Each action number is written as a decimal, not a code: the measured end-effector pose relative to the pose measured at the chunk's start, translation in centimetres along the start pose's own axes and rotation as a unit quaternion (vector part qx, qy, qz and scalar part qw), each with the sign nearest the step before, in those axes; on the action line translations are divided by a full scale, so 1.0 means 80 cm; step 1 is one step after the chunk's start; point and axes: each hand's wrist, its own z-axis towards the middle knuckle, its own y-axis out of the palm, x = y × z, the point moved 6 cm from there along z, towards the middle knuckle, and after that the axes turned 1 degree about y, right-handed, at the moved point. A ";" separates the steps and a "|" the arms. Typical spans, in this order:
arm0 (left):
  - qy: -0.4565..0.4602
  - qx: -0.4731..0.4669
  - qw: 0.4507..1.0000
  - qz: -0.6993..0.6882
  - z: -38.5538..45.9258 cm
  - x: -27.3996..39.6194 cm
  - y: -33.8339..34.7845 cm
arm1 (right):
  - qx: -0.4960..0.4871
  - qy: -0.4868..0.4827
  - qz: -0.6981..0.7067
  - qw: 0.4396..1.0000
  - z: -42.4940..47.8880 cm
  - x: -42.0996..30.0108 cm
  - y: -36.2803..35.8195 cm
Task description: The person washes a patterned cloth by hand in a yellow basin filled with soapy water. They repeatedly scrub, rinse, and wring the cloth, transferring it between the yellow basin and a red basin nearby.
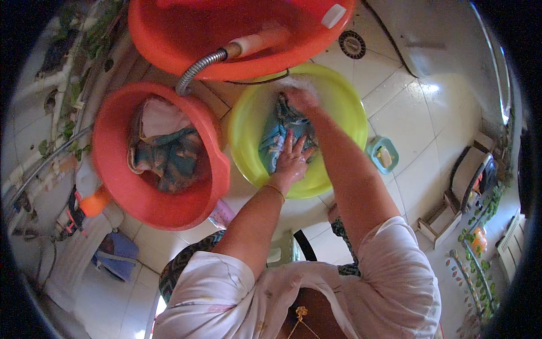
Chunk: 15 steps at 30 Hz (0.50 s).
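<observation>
A yellow-green plastic basin (349,156) stands on the floor before me, with a wet teal patterned cloth (271,142) in it. Fingers spread, my left hand (292,163) presses flat on the near part of this cloth. Farther up in the same basin, my right hand (300,101) is closed around a bunched dark fold of the cloth; motion blurs it. Whitish suds or water lie beside that hand near the far rim. Both forearms partly cover the basin.
On the left is a red tub (106,169) holding more laundry (169,148). Beyond it, a large red tub (169,55) has a metal flexible hose (199,68) over its rim. A soap dish (391,169) with soap (384,156) sits right, a floor drain (352,44) farther back.
</observation>
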 end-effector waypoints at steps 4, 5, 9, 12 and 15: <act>0.012 0.046 0.998 0.029 -0.002 -0.017 0.013 | 0.054 -0.053 0.081 0.994 -0.064 0.024 -0.063; 0.039 0.078 0.996 0.034 0.002 -0.018 0.023 | 0.178 -0.263 -0.116 0.941 -0.100 0.019 -0.060; 0.029 0.156 0.986 -0.043 0.016 -0.024 0.030 | -0.032 -0.362 -0.337 0.869 -0.193 -0.023 0.012; -0.009 0.198 0.973 -0.117 0.024 -0.028 0.029 | -0.073 -0.219 -0.366 0.902 -0.134 -0.039 0.028; -0.015 0.114 0.989 -0.089 0.021 -0.013 0.022 | -0.108 -0.141 -0.254 0.951 -0.077 -0.010 0.039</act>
